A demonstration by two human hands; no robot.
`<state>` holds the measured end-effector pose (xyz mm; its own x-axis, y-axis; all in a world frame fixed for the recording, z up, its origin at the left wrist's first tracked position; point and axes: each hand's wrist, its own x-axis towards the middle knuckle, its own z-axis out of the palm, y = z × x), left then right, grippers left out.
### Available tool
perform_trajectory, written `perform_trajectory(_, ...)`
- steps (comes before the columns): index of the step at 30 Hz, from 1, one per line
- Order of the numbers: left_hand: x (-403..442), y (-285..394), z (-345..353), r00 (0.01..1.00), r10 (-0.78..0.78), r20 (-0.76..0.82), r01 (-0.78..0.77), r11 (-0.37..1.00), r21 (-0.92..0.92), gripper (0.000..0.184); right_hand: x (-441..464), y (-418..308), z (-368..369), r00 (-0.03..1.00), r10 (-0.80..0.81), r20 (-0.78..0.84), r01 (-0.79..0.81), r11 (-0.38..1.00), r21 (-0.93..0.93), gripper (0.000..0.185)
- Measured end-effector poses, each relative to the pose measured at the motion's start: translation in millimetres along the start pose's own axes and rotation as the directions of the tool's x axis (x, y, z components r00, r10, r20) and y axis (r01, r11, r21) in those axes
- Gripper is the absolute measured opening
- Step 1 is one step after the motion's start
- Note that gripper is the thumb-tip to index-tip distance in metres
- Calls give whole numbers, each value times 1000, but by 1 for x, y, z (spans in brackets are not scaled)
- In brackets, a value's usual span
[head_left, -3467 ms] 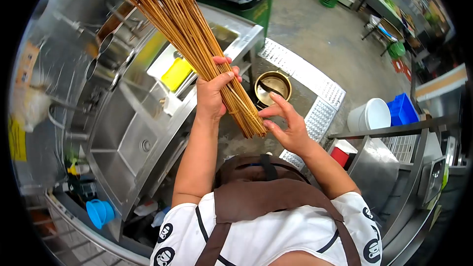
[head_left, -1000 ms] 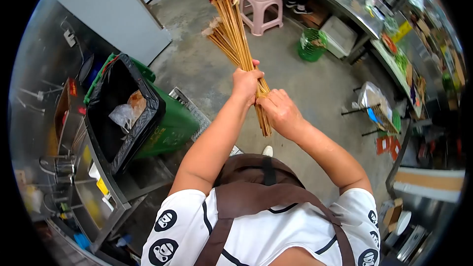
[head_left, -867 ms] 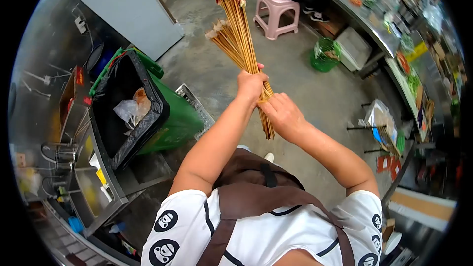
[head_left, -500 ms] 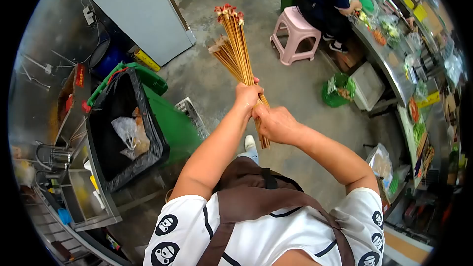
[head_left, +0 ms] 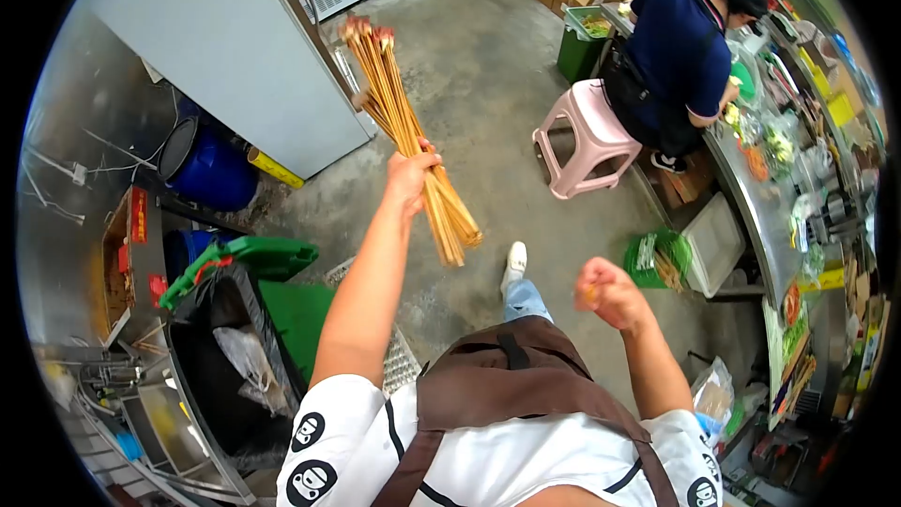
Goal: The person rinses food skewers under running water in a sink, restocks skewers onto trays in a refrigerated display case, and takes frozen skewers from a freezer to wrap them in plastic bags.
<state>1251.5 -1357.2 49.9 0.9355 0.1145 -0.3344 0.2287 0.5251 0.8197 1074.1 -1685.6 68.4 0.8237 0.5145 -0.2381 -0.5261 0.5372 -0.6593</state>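
Wrapped around the middle of a bundle of long wooden skewers [head_left: 392,111] is my left hand [head_left: 412,176], closed, out in front of me over the floor. The skewers fan slightly apart, and several have reddish pieces at their far ends. My right hand [head_left: 612,295] is off to the right, well apart from the bundle, with its fingers curled in. A small yellowish-orange bit shows at those fingertips, too blurred to name.
A green wheeled bin [head_left: 296,319] with a black liner stands at my left. Ahead right, a person [head_left: 680,52] sits on a pink stool [head_left: 587,131] at a steel counter [head_left: 762,211] covered with vegetables. A green basket [head_left: 643,261] stands on the floor near the counter.
My right hand has left the skewers and moved right. My left hand has carried the bundle leftward, and the lower ends have spread. The view has shifted, showing more of the seated person.
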Motion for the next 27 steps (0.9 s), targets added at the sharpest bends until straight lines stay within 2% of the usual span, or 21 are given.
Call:
perform_trajectory(2,52,9,-12,995,99,8,-96,944,315,25,35,-16,-47,996,-21,-89,29,996,89,19)
perform_trajectory(3,75,8,-23,997,83,8,-76,874,479,24,48,-16,-66,995,-16,-97,26,994,103,19)
perform_trajectory(4,102,8,-39,997,82,7,-69,778,625,22,69,-20,-85,972,36,-233,-60,994,-96,16)
perform_trajectory(5,127,-3,-66,1000,-4,-18,15,710,704,21,88,-29,-96,929,63,-365,-173,944,-279,14)
perform_trajectory(6,148,-19,-92,995,-82,-53,93,627,774,20,109,-43,-101,932,112,-343,-181,967,-177,15)
perform_trajectory(8,164,-37,-115,988,-86,-128,149,332,931,17,152,-84,-99,941,98,-325,-164,970,-181,15)
perform_trajectory(9,172,-40,-122,987,-28,-161,160,342,926,16,181,-101,-104,942,95,-323,-157,972,-174,15)
perform_trajectory(11,182,-26,-103,970,9,-241,216,413,885,17,224,-142,-114,950,66,-305,-165,936,-311,16)
perform_trajectory(12,192,10,-69,960,14,-280,241,467,851,19,250,-161,-119,944,98,-315,-200,929,-310,16)
perform_trajectory(14,230,73,-19,953,220,-209,78,489,869,16,311,-193,-123,958,94,-270,-186,922,-339,16)
perform_trajectory(15,258,105,-3,925,328,-190,43,407,913,16,343,-208,-123,962,114,-247,-203,906,-371,16)
perform_trajectory(16,273,148,34,900,403,-167,-21,422,906,22,373,-221,-123,966,129,-225,-213,890,-402,15)
perform_trajectory(17,305,176,33,856,516,-35,-179,359,916,21,404,-230,-127,974,131,-186,-202,874,-442,14)
perform_trajectory(18,338,204,39,865,492,-100,-265,616,742,24,434,-241,-125,977,134,-166,-198,857,-476,14)
perform_trajectory(20,391,256,58,717,688,113,-477,365,799,5,492,-255,-123,971,141,-195,-216,866,-450,14)
perform_trajectory(21,419,255,52,733,673,103,-461,380,802,5,519,-262,-123,963,162,-217,-241,878,-413,14)
perform_trajectory(23,481,241,37,853,515,-87,-164,422,892,8,564,-265,-133,946,210,-249,-294,879,-376,14)
perform_trajectory(24,520,198,-1,889,415,-193,-37,487,873,21,582,-271,-136,928,259,-267,-342,878,-336,13)
perform_trajectory(25,534,161,-29,914,356,-196,72,333,940,22,593,-277,-134,930,256,-262,-348,842,-412,13)
perform_trajectory(26,557,92,-112,963,231,-141,91,217,972,22,602,-284,-137,922,322,-217,-383,843,-378,13)
perform_trajectory(27,555,58,-127,962,234,-139,105,152,983,21,614,-297,-128,887,338,-315,-456,750,-480,14)
